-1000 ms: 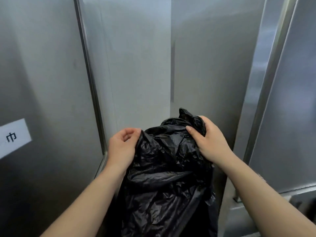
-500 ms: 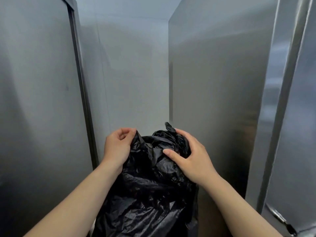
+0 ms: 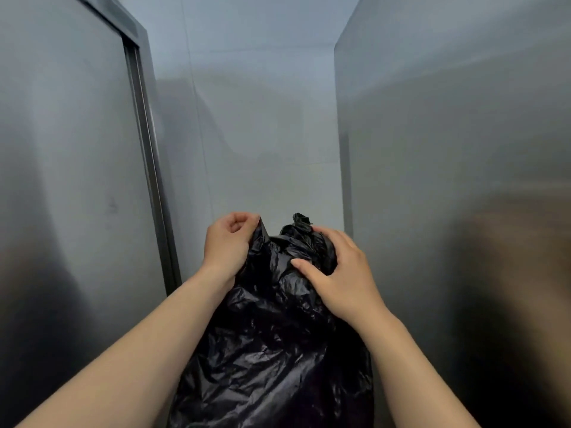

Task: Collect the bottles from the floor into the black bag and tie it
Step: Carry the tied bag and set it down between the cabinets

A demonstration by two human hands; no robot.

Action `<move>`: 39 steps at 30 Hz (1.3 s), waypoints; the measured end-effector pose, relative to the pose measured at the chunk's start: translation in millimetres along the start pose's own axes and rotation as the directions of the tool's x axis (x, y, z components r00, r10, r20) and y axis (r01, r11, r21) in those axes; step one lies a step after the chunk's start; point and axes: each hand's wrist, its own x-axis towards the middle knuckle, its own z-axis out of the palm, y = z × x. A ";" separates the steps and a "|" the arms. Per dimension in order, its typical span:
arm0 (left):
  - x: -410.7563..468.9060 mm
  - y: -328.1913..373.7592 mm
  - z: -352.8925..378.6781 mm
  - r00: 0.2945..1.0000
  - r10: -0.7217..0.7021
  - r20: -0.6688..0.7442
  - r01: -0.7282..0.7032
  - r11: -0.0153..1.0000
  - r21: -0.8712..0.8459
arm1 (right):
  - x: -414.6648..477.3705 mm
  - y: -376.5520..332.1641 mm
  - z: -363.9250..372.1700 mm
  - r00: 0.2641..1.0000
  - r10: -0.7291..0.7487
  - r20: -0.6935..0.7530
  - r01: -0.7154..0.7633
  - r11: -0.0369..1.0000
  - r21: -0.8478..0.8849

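Two hands work at the top of the black bag, which fills the near middle between two grey metal panels. The left hand pinches a peak of plastic at the left of the bag's mouth, fingers curled. The right hand clutches the bunched top, thumb pressed on the near side. The left panel and right panel crowd close, and a pale wall closes the far end. The bag looks full, though its contents are hidden.
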 end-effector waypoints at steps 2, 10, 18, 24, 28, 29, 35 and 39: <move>20.6 12.8 -0.3 0.999 0.046 -0.018 -0.046 0.999 -0.026 | 22.7 -2.0 1.1 0.999 -0.029 -0.037 0.030 0.999 0.023; 54.1 50.4 -4.1 0.983 0.182 -0.010 -0.182 0.975 -0.129 | 71.1 -16.4 1.2 0.985 -0.124 -0.123 0.129 0.991 0.035; -2.4 -97.8 -22.8 0.985 -0.162 0.060 0.165 0.984 -0.059 | 15.9 57.1 53.0 0.981 0.148 0.121 -0.143 0.988 -0.055; -32.9 -163.3 -32.5 0.966 -0.248 0.067 0.242 0.966 0.085 | -14.9 97.4 83.0 0.954 0.242 0.175 -0.230 0.969 -0.087; -23.6 -165.9 -26.2 0.976 -0.208 0.066 0.202 0.975 0.088 | -1.1 103.4 87.2 0.968 0.199 0.151 -0.187 0.978 -0.089; -22.3 -167.2 -25.4 0.979 -0.193 0.059 0.188 0.978 0.086 | 0.1 105.4 88.2 0.971 0.190 0.147 -0.178 0.980 -0.093; -41.4 -209.4 -36.3 0.969 -0.242 0.051 0.230 0.959 0.167 | -26.4 135.9 100.0 0.947 0.242 0.211 -0.219 0.968 -0.126; -79.8 -257.3 -48.7 0.956 -0.293 0.019 0.277 0.922 0.271 | -72.5 175.3 112.1 0.909 0.328 0.258 -0.283 0.939 -0.197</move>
